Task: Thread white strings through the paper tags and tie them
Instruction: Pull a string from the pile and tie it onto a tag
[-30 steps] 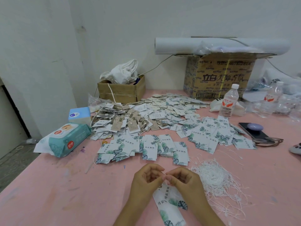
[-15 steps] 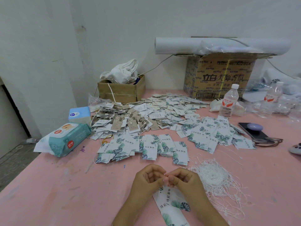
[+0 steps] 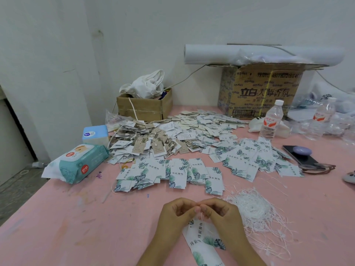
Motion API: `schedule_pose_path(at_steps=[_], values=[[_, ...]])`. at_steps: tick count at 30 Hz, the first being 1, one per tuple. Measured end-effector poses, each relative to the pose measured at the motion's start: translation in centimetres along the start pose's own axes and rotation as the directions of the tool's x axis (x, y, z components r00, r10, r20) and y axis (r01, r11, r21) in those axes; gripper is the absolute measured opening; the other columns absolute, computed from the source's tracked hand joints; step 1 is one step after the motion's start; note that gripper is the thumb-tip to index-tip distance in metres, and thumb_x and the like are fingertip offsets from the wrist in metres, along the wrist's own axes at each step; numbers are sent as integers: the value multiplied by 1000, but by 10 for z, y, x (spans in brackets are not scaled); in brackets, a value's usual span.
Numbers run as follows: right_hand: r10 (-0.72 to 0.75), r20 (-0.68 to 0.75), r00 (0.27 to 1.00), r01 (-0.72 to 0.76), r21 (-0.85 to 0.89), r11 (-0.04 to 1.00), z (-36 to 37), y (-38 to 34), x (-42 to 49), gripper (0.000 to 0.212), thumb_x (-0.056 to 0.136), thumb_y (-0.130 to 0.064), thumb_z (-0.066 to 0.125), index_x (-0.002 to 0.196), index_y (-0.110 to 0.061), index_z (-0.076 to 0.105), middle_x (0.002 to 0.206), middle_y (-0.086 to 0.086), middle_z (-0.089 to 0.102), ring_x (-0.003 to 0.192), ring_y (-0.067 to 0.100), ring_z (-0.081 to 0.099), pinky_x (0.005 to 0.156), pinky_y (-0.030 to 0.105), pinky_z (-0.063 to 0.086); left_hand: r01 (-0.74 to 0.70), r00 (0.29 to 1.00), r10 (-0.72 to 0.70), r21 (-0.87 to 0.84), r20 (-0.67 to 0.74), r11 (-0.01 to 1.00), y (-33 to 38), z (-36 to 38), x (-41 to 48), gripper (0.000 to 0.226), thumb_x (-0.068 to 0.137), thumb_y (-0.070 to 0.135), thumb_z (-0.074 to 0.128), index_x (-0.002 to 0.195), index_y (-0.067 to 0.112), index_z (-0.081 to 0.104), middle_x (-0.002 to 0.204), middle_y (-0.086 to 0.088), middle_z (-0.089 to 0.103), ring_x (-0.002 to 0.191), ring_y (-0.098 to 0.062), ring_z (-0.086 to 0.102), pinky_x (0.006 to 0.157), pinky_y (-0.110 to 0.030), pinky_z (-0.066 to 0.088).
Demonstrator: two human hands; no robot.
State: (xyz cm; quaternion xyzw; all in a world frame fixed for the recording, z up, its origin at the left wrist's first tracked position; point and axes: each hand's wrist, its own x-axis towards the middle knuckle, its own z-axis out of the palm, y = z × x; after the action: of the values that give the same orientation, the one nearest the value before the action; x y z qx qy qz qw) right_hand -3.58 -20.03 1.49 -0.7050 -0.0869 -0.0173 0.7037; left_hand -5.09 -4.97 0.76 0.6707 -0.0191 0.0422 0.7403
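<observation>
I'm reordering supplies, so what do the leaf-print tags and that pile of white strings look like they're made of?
The leaf-print tags look like matte card or stiff paper: flat, crisp-edged, no glare. The white strings look thin and stiff, perhaps plastic or waxed cord, since strands hold springy loops instead of lying limp; the picture cannot settle which.

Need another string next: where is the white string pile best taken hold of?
Pinch one loose end at the near right fringe of the white string pile, coming from the near side. Strands there fan out singly; the middle is densely tangled.
</observation>
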Motion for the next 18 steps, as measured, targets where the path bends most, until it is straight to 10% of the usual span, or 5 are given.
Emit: schedule_pose_path(at_steps=[10,18], values=[[-113,-53,992,101,-188,977,-1,5,2,38,79,-14,75,105,-40,69,86,-12,65,77,5,59,68,17,48,-27,997,33,85,-63,996,2,2,1,2,78,20,78,79,20,79,81,-1,73,68,-9,55,64,-20,44],[-37,107,994,77,-403,912,3,9,-2,46,84,-33,70,124,-47,52,110,-26,60,112,-7,47,92,13,35,69,965,-215,-648,-149,759,8,-13,7,15,72,26,70,85,21,74,74,2,66,68,-9,65,58,-20,54]])
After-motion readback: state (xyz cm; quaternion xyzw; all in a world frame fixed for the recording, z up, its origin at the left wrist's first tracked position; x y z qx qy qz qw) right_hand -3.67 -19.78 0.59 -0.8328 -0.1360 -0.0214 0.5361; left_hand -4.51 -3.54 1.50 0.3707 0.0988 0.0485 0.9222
